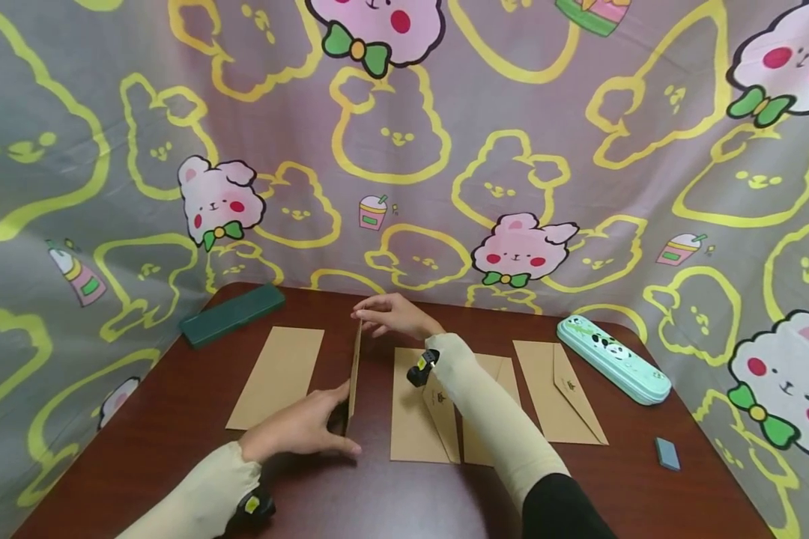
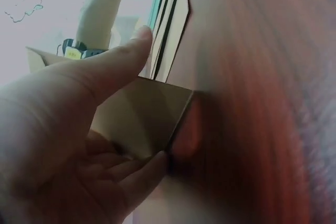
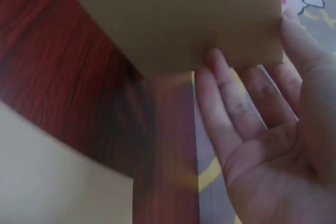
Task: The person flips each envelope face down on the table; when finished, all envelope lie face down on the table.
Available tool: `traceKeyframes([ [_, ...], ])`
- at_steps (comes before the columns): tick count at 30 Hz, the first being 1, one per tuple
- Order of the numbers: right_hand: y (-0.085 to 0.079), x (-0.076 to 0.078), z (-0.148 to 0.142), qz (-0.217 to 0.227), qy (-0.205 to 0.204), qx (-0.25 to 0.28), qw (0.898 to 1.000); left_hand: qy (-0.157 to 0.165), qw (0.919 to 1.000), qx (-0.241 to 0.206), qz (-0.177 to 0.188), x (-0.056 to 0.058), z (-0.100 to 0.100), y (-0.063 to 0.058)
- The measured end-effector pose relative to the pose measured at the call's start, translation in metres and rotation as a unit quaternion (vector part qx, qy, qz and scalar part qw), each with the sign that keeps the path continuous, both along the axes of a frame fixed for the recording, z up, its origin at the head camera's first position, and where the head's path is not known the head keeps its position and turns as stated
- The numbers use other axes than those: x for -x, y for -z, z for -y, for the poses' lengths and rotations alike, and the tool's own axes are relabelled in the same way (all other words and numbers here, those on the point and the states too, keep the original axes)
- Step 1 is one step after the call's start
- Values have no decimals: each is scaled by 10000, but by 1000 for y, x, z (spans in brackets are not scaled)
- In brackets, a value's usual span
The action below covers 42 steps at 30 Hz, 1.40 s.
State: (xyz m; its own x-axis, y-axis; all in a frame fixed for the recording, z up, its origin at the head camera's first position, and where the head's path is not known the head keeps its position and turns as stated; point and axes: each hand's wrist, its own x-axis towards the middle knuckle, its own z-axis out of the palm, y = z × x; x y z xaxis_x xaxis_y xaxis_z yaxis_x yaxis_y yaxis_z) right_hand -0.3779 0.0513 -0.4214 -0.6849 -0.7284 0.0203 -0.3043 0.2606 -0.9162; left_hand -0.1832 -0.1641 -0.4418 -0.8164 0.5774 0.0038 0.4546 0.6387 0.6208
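Note:
A brown paper envelope (image 1: 355, 367) stands on its long edge, seen nearly edge-on in the head view. My right hand (image 1: 399, 316) pinches its far upper corner; in the right wrist view, the thumb is at the envelope's (image 3: 178, 19) edge and a fingertip lies against its face. At the near end is my left hand (image 1: 303, 425), thumb spread away from the fingers. The left wrist view shows those fingertips touching the lower part of the envelope (image 2: 142, 114), with the thumb raised apart. Another brown envelope (image 1: 279, 374) lies flat to the left.
Right of the hands, brown envelopes (image 1: 411, 419) lie flat, partly under my right forearm, beside another envelope (image 1: 546, 397) with a pointed flap. A dark green case (image 1: 232, 316) is at the back left. A mint panda case (image 1: 613, 359) and a blue eraser-like block (image 1: 667, 454) sit at right.

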Motion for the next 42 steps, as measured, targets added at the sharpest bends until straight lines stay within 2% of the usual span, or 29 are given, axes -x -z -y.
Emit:
traceKeyframes([
  [3,0,-4,7,-113,147,-119,9998,-591,9982,37,53,-7,0,-3],
  [5,0,-6,9,-180,157,-197,9995,-1045,9945,-11,-58,-13,1,-7],
  [7,2,-8,9,-212,177,-255,9993,-1299,9907,-293,-294,-19,3,-12],
  [9,4,-9,7,-231,209,-301,9991,-1150,9887,-628,-722,-22,3,-16],
  [12,4,-11,5,-305,255,-370,9985,-494,9846,-996,-1348,-20,3,-19],
  [14,1,-12,6,-392,239,-372,9983,-117,9807,-1026,-1660,-16,4,-19],
  [16,-2,-13,8,-446,188,-411,9980,140,9783,-1000,-1811,-12,6,-19],
  [19,-5,-12,12,-479,101,-561,9972,339,9773,-924,-1875,-9,9,-18],
  [25,4,-3,17,-673,358,-1142,9905,440,9758,-941,-1926,-8,12,-18],
  [30,24,3,22,-989,21,-1777,9791,418,9780,-833,-1865,-7,13,-21],
  [34,34,3,26,-1114,62,-2017,9731,460,9789,-792,-1827,-6,14,-22],
  [39,32,2,28,-1153,273,-2117,9701,395,9759,-681,-2034,-5,15,-23],
  [42,28,2,25,-969,322,-2045,9735,303,9718,-640,-2247,-5,17,-25],
])
